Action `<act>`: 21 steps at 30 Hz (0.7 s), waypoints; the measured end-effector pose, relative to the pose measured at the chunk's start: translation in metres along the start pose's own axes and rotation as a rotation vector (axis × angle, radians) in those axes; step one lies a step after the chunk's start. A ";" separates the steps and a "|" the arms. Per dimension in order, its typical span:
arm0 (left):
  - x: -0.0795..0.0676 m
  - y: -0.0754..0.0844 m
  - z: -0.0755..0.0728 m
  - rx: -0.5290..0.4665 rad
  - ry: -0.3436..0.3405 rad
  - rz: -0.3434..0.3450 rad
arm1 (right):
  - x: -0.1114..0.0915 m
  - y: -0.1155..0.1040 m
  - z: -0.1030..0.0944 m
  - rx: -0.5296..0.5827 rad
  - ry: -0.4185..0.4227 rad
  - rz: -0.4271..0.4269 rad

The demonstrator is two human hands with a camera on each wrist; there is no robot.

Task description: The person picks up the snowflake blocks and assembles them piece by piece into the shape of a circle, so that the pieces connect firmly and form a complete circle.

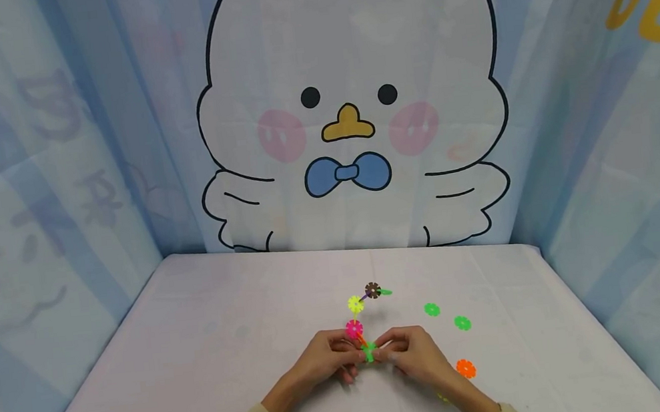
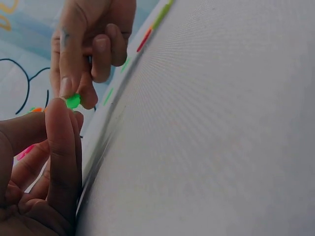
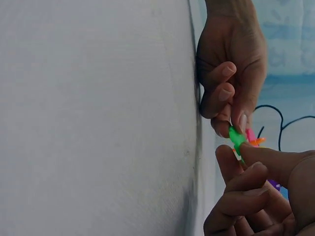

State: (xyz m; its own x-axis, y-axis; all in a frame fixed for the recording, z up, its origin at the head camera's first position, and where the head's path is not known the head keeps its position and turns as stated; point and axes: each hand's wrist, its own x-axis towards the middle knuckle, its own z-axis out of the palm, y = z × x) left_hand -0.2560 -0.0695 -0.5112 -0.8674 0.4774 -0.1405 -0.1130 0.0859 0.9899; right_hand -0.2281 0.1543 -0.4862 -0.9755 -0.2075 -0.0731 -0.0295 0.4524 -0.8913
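Both hands meet at the near end of a chain of notched plastic snowflake discs. My left hand [image 1: 326,358] and my right hand [image 1: 416,354] each pinch the green disc [image 1: 369,352] between thumb and fingertips. An orange disc [image 1: 362,339], seen nearly edge-on, joins it to a pink disc [image 1: 354,329]. Farther out come a yellow disc [image 1: 355,305], a thin purple piece [image 1: 365,297], a brown disc [image 1: 373,290] and a green disc [image 1: 386,292] at the far end. In the right wrist view, fingertips partly cover the pinched green disc [image 3: 235,135].
Right of the hands lie two loose green discs [image 1: 432,309] and an orange disc [image 1: 466,369] on the white tabletop [image 1: 228,324]. My right forearm partly hides a yellow disc [image 1: 443,397]. Printed curtains [image 1: 360,209] stand behind the table and at both sides.
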 end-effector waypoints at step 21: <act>-0.001 0.001 0.000 0.011 0.018 -0.026 | 0.037 0.030 -0.096 -0.481 0.278 0.093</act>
State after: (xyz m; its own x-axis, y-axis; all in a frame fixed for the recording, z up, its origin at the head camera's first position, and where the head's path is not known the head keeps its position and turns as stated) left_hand -0.2554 -0.0700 -0.5100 -0.8727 0.4594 -0.1655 -0.1301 0.1078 0.9856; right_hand -0.2857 0.2434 -0.4724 -0.9975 0.0595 0.0373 0.0270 0.8156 -0.5779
